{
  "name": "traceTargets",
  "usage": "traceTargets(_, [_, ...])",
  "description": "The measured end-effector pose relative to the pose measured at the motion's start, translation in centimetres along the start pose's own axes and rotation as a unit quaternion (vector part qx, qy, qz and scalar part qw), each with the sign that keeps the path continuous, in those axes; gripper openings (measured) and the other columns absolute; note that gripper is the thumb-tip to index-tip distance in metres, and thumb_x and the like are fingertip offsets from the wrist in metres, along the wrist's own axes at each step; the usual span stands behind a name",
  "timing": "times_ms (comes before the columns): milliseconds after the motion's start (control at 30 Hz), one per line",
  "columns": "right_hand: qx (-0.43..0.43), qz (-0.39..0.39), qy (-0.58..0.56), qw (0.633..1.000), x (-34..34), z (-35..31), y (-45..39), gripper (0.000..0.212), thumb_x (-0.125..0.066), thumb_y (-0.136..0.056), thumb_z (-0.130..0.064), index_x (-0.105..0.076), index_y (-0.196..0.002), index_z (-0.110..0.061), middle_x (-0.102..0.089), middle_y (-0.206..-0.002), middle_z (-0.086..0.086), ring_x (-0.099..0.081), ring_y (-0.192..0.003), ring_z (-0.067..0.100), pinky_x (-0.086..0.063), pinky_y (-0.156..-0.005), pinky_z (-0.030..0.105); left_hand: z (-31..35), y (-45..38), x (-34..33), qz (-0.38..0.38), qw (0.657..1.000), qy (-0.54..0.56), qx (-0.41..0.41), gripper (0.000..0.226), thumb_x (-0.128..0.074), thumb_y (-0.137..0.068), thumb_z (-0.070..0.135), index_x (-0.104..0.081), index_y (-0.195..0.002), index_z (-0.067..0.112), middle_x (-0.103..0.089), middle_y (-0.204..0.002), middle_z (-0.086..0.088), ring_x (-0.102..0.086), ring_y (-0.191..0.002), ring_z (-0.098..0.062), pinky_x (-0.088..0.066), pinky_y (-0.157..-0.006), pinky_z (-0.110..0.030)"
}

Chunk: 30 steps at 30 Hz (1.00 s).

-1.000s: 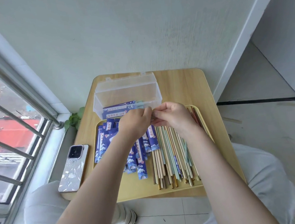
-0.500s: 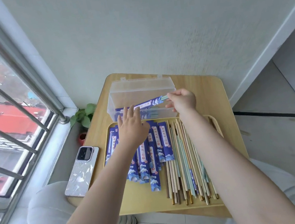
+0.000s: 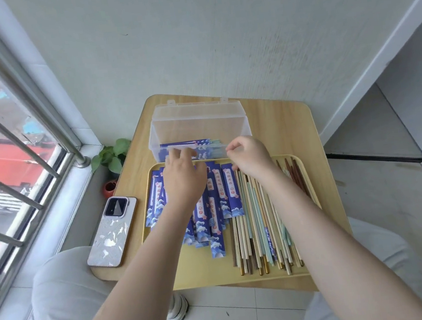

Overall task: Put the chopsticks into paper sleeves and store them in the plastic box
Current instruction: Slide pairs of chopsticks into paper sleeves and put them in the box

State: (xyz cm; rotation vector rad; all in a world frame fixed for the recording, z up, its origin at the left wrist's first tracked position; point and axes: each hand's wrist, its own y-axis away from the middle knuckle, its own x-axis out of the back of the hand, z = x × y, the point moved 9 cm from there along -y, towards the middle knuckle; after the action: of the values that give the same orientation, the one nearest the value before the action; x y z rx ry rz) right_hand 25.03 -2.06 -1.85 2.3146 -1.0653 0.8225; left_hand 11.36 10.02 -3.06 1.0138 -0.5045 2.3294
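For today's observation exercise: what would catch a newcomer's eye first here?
Two hands, left and right, meet at the near rim of the clear plastic box. Below them, blue paper sleeves fan over the yellow tray, left of the bare chopsticks.

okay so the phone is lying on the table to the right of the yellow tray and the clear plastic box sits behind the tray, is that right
Not quite. The head view shows the phone lying on the table to the left of the yellow tray, on the window side, not the right. The clear plastic box does sit behind the tray.
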Motion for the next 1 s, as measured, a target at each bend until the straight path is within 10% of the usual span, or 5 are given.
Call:
traceTargets(100, [0.015, 0.005, 0.023, 1.0, -1.1, 0.2, 2.5, 0.007, -0.057, -0.094, -0.017, -0.063, -0.09, -0.018, -0.063, -0.097, -0.004, -0.064, -0.08, 0.015, -0.05, -0.067, 0.028, -0.9, 1.3, -0.8, -0.074, 0.996, -0.016, 0.053, 0.017, -0.047, -0.096, 0.023, -0.059, -0.088, 0.014, -0.059, -0.085, -0.001, -0.051, -0.068, -0.02, -0.037, -0.054, -0.028])
traceTargets(367, [-0.085, -0.255, 0.257, 0.928, -8.7, 4.0, 10.0, 0.043, -0.069, -0.086, -0.049, -0.059, -0.069, -0.011, -0.06, -0.054, 0.0, -0.059, -0.052, 0.019, -0.049, -0.06, 0.027, -2.6, 5.4, -3.1, -0.217, 0.97, -0.092, 0.063, 0.02, -0.049, -0.096, 0.026, -0.061, -0.111, 0.022, -0.065, -0.097, 0.001, -0.065, -0.086, -0.023, -0.047, -0.062, -0.029])
traceTargets(833, [-0.099, -0.204, 0.079, 0.971, -7.2, 5.4, 11.7, 0.019, -0.065, -0.088, -0.024, -0.064, -0.088, -0.004, -0.06, -0.075, 0.008, -0.056, -0.063, 0.019, -0.045, -0.061, 0.031, -3.0, 7.4, -3.9, -0.212, 0.974, -0.075, 0.025, 0.027, -0.048, -0.097, 0.023, -0.052, -0.124, 0.02, -0.063, -0.107, -0.002, -0.06, -0.089, -0.023, -0.055, -0.078, -0.04])
traceTargets(1000, [-0.053, -0.077, -0.042, 0.995, -1.5, 4.7, 10.8, 0.001, -0.059, -0.094, -0.019, -0.059, -0.094, -0.019, -0.069, -0.093, -0.001, -0.068, -0.062, 0.01, -0.057, -0.057, 0.029, -0.6, 7.3, -1.5, -0.096, 0.995, -0.03, -0.006, 0.034, -0.055, -0.093, 0.025, -0.048, -0.124, 0.016, -0.06, -0.105, -0.001, -0.058, -0.08, -0.023, -0.042, -0.057, -0.032])
